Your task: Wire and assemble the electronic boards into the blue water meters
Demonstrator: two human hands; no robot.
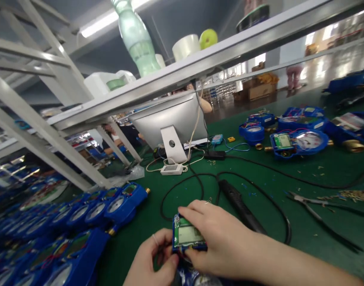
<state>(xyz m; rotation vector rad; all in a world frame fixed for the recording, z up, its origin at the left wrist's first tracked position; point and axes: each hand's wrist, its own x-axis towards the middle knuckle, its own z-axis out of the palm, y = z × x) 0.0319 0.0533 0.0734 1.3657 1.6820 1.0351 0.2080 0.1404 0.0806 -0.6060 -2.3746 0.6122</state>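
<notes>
I judge the step in hand to be fitting or checking work on one blue plastic meter with a green circuit board and grey display, located at the near edge of the green surface, between my two hands. The right hand has its grip clamped on the meter, fingers over the top edge and thumb below the display. The left hand has fingers and thumb at the meter's left edge; I cannot tell whether that grip is closed on it. In my judgement the next move calls for the right hand to keep the board steady while I work the left edge.

Count follows. Meter between the hands: one. Blue meters in rows at left: many, overlapping and blurred, no firm total. Blue meters grouped at right: at least four, some overlapping. Pliers with dark handles and metal tips: one pair, lying open. Black stick-shaped tool: one, just beyond the right hand. Silver monitor seen from behind: one. Small brass-coloured pieces: a scattered heap, uncountable from here.
</notes>
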